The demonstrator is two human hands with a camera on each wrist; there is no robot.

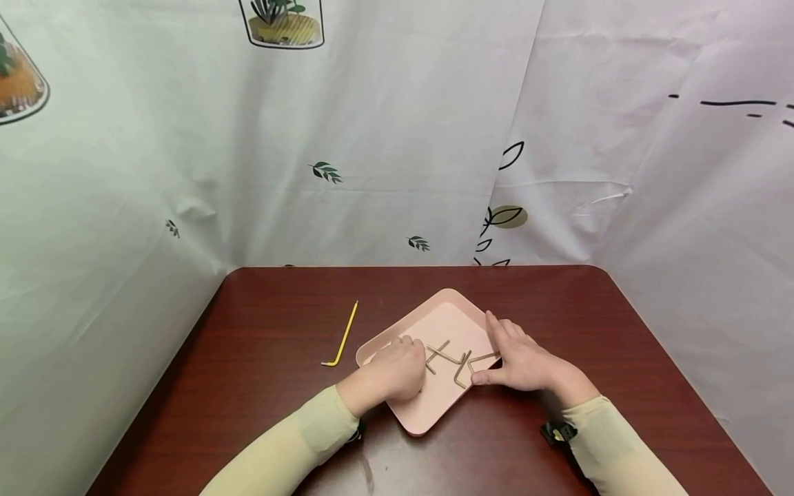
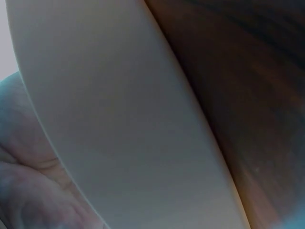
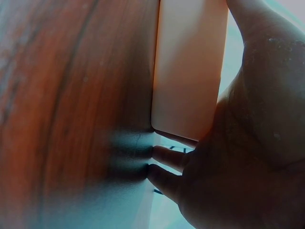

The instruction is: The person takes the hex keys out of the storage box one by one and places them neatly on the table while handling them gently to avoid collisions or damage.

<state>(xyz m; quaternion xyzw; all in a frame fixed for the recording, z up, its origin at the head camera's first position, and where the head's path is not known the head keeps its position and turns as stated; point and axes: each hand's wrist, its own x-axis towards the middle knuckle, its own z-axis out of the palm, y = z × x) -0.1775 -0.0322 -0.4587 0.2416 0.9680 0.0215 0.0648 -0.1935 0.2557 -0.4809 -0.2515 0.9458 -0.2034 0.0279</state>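
A pink tray (image 1: 437, 413) lies at an angle on the table with several dull, brass-coloured L-shaped hex keys (image 1: 448, 355) in it. My left hand (image 1: 397, 368) is over the tray's left part, knuckles up and fingers curled down. Whatever lies under those fingers is hidden; in the left wrist view the tray's wall (image 2: 119, 114) covers them and only part of the palm shows. My right hand (image 1: 524, 358) rests at the tray's right edge with fingers spread and fairly straight, the thumb beside one hex key. The right wrist view shows this hand (image 3: 228, 162) against the tray's outer wall (image 3: 188, 71).
A yellow L-shaped hex key (image 1: 346, 335) lies on the table left of the tray. The dark red-brown wooden table (image 1: 260, 386) reaches back to a white printed curtain (image 1: 372, 138), which also hangs at both sides.
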